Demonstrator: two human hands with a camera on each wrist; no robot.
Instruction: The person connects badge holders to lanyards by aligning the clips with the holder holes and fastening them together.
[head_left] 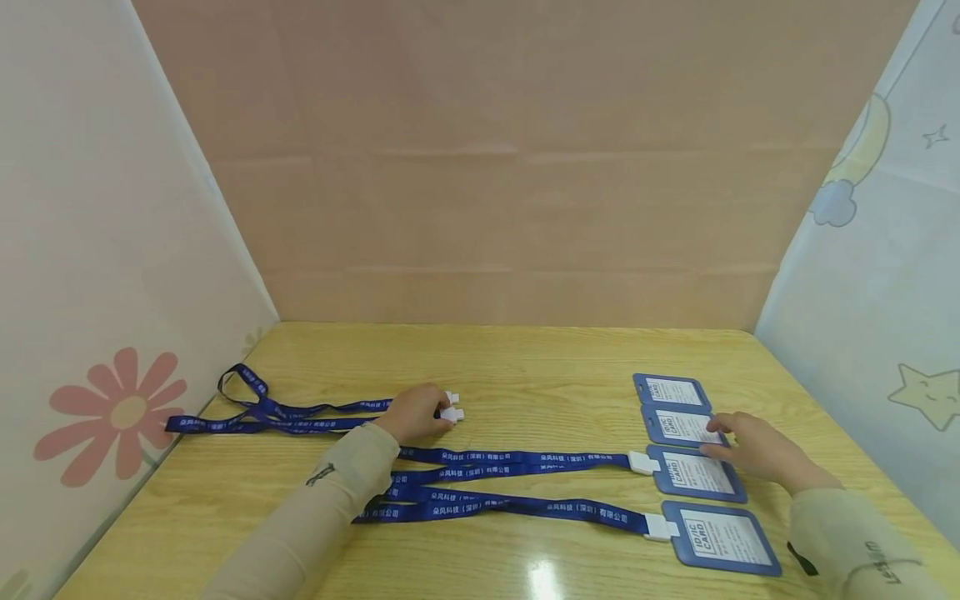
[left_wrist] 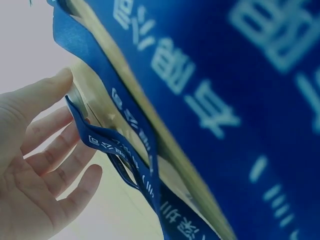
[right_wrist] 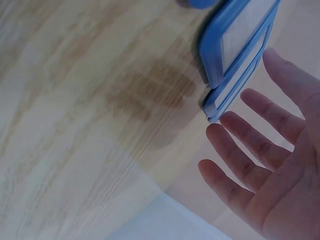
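My left hand (head_left: 418, 414) is at the left of centre and pinches the white plastic clip (head_left: 452, 414) of a dark blue lanyard (head_left: 315, 426) between thumb and forefinger. In the left wrist view its other fingers are loosely bent. Just behind lies a second lanyard's white clip (head_left: 453, 398). At the right, my right hand (head_left: 761, 454) reaches over the right end of a blue ID card holder (head_left: 681, 427), second from the back. Its fingers are spread and nearly straight in the right wrist view; whether they touch the holder I cannot tell.
Another loose card holder (head_left: 671, 392) lies behind. Two nearer holders, a middle one (head_left: 693, 473) and a front one (head_left: 723, 537), are clipped to blue lanyards (head_left: 525, 508) stretched leftward across the wooden table (head_left: 450, 567). Cloth walls (head_left: 487, 208) surround the back and sides.
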